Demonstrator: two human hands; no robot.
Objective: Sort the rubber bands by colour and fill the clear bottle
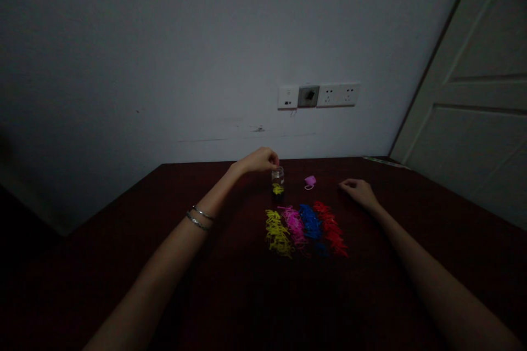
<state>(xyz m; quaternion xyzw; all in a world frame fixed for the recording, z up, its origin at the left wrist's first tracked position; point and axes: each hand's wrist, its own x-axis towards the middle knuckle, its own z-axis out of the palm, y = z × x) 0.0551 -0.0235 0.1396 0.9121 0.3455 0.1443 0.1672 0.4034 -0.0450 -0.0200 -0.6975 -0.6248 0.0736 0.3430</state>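
A small clear jar [278,180] stands upright on the dark red table, with yellow pieces inside its lower part. My left hand [262,160] is at the jar's mouth, fingers closed and pointing down; what they hold, if anything, is too small to tell. Nearer to me lie side-by-side piles of thin strands: yellow [279,233], pink [295,226], blue [310,222] and red [330,228]. A pink cap with a loop [310,181] lies right of the jar. My right hand [358,192] rests on the table right of the cap, fingers curled together, their contents hidden.
The table [230,296] meets a pale wall [185,66] at its back edge. Sockets and a switch [338,95] are on the wall. A flat patterned strip [386,163] lies at the back right edge, near a panelled door [473,115].
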